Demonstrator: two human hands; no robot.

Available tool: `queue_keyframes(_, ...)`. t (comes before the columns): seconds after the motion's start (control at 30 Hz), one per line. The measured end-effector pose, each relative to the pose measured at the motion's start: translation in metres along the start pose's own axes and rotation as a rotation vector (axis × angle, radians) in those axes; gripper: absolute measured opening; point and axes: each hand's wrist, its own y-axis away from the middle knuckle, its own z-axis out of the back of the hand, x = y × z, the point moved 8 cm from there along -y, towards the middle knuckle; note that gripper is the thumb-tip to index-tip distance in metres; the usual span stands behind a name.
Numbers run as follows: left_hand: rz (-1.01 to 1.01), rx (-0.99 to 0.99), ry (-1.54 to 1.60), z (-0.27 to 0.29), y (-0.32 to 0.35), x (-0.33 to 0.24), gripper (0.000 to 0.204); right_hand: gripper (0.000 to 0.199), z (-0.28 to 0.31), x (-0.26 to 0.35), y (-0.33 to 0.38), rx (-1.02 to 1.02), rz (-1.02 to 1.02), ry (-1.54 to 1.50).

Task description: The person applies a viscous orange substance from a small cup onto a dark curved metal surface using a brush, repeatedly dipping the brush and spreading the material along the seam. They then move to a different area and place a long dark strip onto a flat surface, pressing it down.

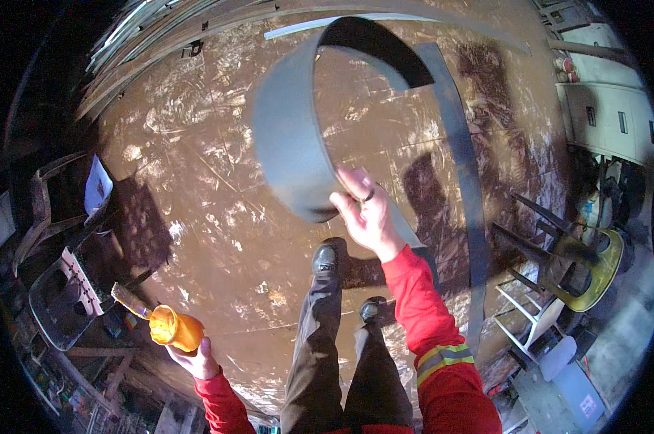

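Note:
My right hand (371, 217) pinches the lower end of a wide grey flexible strip (287, 134), thumb and fingers at its edge. The strip bends up and over in a large open loop, its darker inner face showing at the top. Low on the left, my left hand (199, 359) is closed around an orange-yellow cup-like container (176, 329). A brush (131, 300) sticks out beyond the container's rim; whether it stands in the container or is held beside it, I cannot tell. Behind my right hand, a long dark grey strip (463, 159) lies on the floor.
The brown floor (211, 166) is scuffed and stained. Chairs (63, 304) stand at the left, and a yellow-seated one (600, 271) lies or stands at the right. Long slats (153, 50) are stacked far left. A pale strip (305, 27) lies at the far side.

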Motion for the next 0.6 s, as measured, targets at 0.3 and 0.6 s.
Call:
queue_keyframes(0.3, 0.013, 0.043, 0.024, -0.007, -0.009, 0.016, 0.083, 0.064, 0.099, -0.272, 0.021, -0.346, -0.484, -0.194)
queue_keyframes(0.6, 0.006, 0.01, -0.017, -0.032, -0.018, 0.002, 0.075, 0.055, 0.128, -0.311, 0.058, -0.272, -0.686, 0.199)
